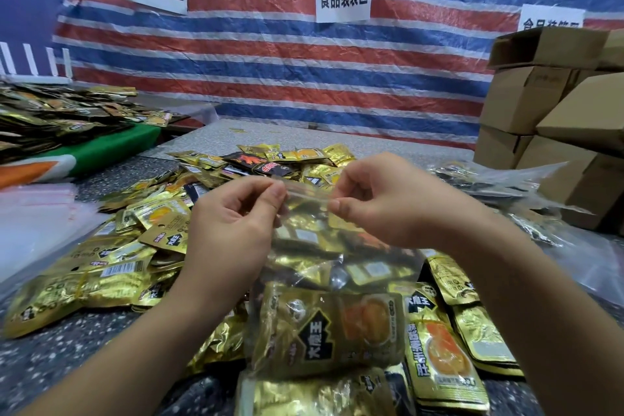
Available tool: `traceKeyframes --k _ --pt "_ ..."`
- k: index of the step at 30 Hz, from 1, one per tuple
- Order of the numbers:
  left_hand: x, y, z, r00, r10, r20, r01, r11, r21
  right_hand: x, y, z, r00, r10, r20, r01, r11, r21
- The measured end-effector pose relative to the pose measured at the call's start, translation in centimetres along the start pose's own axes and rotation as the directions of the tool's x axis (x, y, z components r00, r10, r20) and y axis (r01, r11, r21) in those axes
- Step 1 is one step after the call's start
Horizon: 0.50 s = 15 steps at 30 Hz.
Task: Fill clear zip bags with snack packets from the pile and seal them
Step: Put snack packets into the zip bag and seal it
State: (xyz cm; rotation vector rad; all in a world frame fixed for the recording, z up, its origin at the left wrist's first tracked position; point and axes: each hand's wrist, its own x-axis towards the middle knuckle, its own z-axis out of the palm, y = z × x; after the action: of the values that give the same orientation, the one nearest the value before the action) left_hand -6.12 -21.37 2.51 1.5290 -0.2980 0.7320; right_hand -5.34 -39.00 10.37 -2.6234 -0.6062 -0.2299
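Note:
A clear zip bag (pixel 324 280) filled with gold snack packets stands in front of me, its zip edge up at centre. My left hand (pixel 233 223) pinches the left end of that edge between thumb and fingers. My right hand (pixel 374 199) pinches the right end. A big pile of gold and black snack packets (pixel 135 246) covers the speckled table (pixel 50 358) around and behind the bag. More packets (pixel 449 331) lie at lower right.
Empty clear bags (pixel 37 216) lie stacked at left. Cardboard boxes (pixel 553 118) are stacked at right, with filled plastic bags (pixel 499 182) before them. A second packet heap (pixel 60 115) sits on a green cloth at far left. A striped tarp (pixel 304 78) hangs behind.

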Motion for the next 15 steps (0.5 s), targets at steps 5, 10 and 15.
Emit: traceKeyframes --k 5,10,15 --pt "0.4 0.1 -0.2 1.0 0.015 -0.026 -0.015 1.0 0.02 -0.6 1.1 -0.9 0.999 0.035 0.012 -0.034 0.999 -0.033" --pt "0.4 0.1 -0.3 0.999 -0.004 -0.037 0.005 0.999 0.04 -1.2 2.3 -1.1 0.999 0.054 0.002 -0.054 0.995 -0.084" --pt "0.4 0.0 -0.3 0.999 -0.018 -0.034 0.02 0.999 0.038 -2.5 3.9 -1.4 0.995 0.092 -0.038 -0.094 0.994 -0.051"
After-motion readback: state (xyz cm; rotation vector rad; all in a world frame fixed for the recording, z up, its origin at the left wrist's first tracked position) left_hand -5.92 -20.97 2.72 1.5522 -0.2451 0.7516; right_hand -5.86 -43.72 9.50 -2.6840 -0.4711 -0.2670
